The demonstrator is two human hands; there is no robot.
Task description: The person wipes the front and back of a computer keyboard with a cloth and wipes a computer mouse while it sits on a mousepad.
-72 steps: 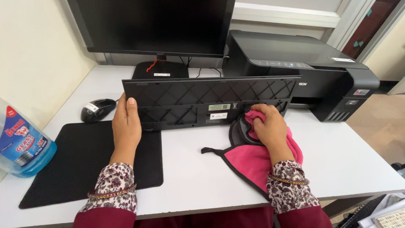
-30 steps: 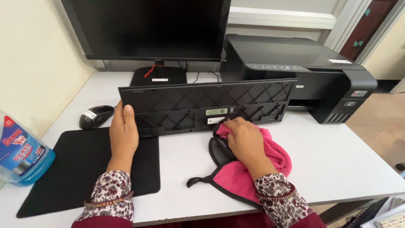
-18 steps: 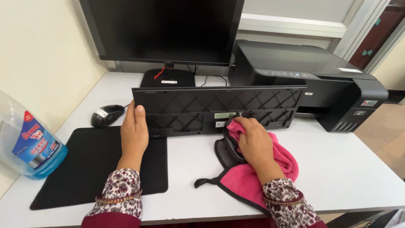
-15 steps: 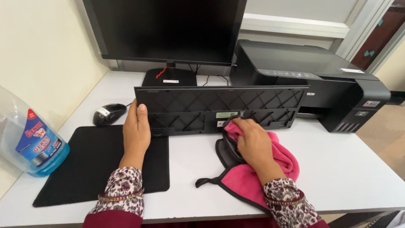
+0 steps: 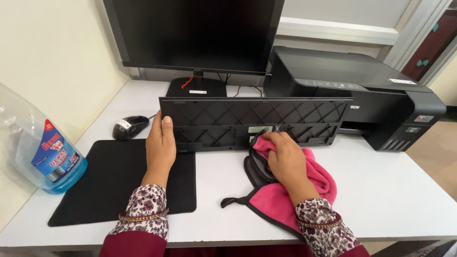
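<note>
Right now I am working at the white table (image 5: 390,190), where one dark monitor (image 5: 195,33) fills the upper middle of the frame and one black printer (image 5: 352,90) is sitting at upper right. One keyboard (image 5: 252,123) is standing on its long edge at centre, underside toward me; my left hand (image 5: 160,147) is steadying its left end, fingers (image 5: 166,124) laid flat, gripping nothing. My right hand (image 5: 285,159) is pressing one pink cloth (image 5: 304,190), bunched in curled fingers, against the lower middle; most of the underside looks unwiped, I judge. One mouse pad (image 5: 109,185), one spray bottle (image 5: 38,147) and one mouse (image 5: 129,126) are lying at left.
</note>
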